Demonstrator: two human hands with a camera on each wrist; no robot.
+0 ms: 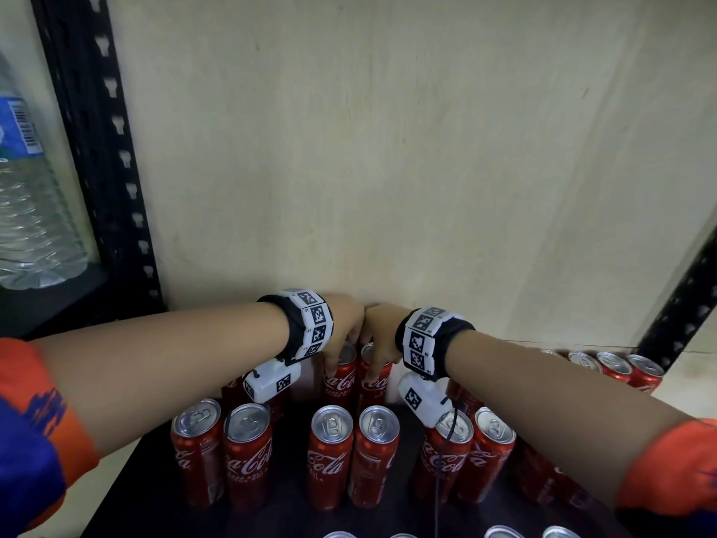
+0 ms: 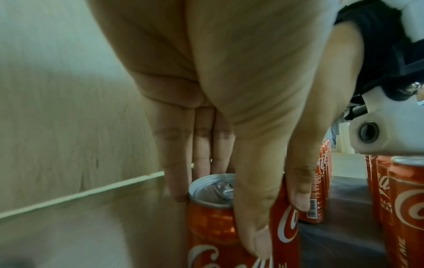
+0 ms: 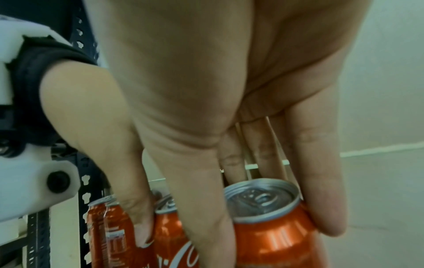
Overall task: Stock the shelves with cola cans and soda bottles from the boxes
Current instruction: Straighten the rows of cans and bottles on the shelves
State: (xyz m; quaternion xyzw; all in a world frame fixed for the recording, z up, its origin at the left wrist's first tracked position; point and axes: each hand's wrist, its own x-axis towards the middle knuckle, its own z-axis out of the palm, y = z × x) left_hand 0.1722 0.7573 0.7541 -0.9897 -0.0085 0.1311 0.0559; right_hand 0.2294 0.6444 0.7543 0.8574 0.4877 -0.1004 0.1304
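Note:
Two red cola cans stand side by side at the back of the dark shelf [image 1: 291,429], against the pale wall. My left hand [image 1: 341,345] grips the left can [image 1: 342,380] from above, thumb in front and fingers behind its rim. The right hand [image 1: 378,343] grips the right can [image 1: 374,384] the same way, and the two hands touch. In the left wrist view my left hand [image 2: 218,208] wraps the left can's top [image 2: 212,192]. In the right wrist view my right hand [image 3: 270,217] clasps the right can [image 3: 273,235] below its silver lid.
A front row of upright cola cans [image 1: 329,456] stands in pairs below my wrists, more cans [image 1: 613,366] line the back right. Black slotted uprights [image 1: 104,149] frame the bay. A clear water bottle [image 1: 27,211] stands in the bay to the left.

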